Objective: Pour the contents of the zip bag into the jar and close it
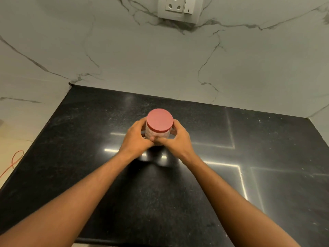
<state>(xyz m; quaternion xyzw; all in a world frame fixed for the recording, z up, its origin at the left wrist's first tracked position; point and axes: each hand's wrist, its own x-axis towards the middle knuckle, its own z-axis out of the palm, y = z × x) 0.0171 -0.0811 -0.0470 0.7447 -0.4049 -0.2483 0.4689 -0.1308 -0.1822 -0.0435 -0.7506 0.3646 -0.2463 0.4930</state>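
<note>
A clear jar (156,134) with a red lid (159,119) on top stands upright on the black countertop (178,193), near its middle. My left hand (136,138) wraps around the jar's left side. My right hand (178,139) wraps around its right side, and the thumbs meet in front of the jar. Pale contents show through the jar's wall below the lid. No zip bag is in view.
A marble-patterned wall (160,59) rises behind the counter, with a socket and switch plate (179,8) high up. The counter's left edge drops to a light floor where an orange cord (15,161) lies. Bright light reflections streak the counter to the right.
</note>
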